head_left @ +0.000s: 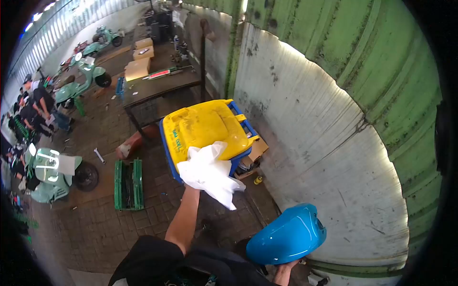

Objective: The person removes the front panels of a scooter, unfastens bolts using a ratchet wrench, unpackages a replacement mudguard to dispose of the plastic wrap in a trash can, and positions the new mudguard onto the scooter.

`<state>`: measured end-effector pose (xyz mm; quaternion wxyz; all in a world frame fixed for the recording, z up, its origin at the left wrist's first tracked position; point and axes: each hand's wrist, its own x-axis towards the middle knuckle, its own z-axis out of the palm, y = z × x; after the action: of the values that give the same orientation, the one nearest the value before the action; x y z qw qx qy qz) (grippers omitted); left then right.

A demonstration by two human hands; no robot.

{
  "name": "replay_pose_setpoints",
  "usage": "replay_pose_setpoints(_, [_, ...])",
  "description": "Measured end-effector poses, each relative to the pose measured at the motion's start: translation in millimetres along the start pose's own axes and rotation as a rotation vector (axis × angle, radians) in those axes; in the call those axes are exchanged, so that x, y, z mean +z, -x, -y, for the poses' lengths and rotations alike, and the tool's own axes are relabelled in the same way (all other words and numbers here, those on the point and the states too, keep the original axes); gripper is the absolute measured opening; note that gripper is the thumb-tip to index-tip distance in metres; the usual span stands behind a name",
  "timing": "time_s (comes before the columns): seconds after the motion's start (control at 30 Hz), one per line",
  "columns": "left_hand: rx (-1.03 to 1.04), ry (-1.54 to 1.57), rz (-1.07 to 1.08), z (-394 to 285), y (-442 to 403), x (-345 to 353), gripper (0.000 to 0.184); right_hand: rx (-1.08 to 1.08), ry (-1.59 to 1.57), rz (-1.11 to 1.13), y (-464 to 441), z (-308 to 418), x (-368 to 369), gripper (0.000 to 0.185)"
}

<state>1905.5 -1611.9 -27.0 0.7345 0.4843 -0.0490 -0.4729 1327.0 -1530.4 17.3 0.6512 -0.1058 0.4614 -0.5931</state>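
A crumpled white cloth or paper (207, 172) is held out by my left hand (192, 189), over the front edge of a yellow lid (205, 126) on a blue bin. The cloth covers my left fingers. At the lower right, my right hand (287, 265) supports a glossy blue fuel tank or similar shell (286, 234) from below. Most of the right fingers are hidden beneath the blue part, which is tilted near the wall.
Behind the bin stands a metal table (164, 88) with boxes and a red-and-green tube. A green toolbox (129, 185) lies open on the brick floor. Corrugated wall (315, 119) rises at right. Several green scooters (55, 169) and people (45, 102) are at left.
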Motion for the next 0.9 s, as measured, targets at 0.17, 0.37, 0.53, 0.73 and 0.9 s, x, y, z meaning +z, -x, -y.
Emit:
replay_pose_setpoints(0.17, [0.013, 0.111, 0.031, -13.9, -34.0, 11.5, 0.049, -0.090, -0.042, -0.045, 6.7, -8.2, 23.7, 0.063])
replay_pose_setpoints(0.37, [0.132, 0.169, 0.046, -39.4, -38.1, 32.5, 0.050, -0.071, -0.098, -0.067, -56.8, -10.5, 11.1, 0.067])
replay_pose_setpoints(0.53, [0.405, 0.201, 0.052, -61.4, -18.6, 96.4, 0.050, -0.041, -0.143, -0.118, -58.6, -11.2, 16.6, 0.065])
replay_pose_setpoints(0.73, [0.795, -0.067, -0.100, -73.7, -14.3, 264.1, 0.055, 0.002, -0.073, -0.202, -83.4, -11.2, 24.7, 0.064])
replay_pose_setpoints(0.9, [0.772, -0.244, 0.129, -115.0, 16.9, 387.4, 0.070, 0.018, -0.087, -0.205, -102.5, -2.4, 16.6, 0.062])
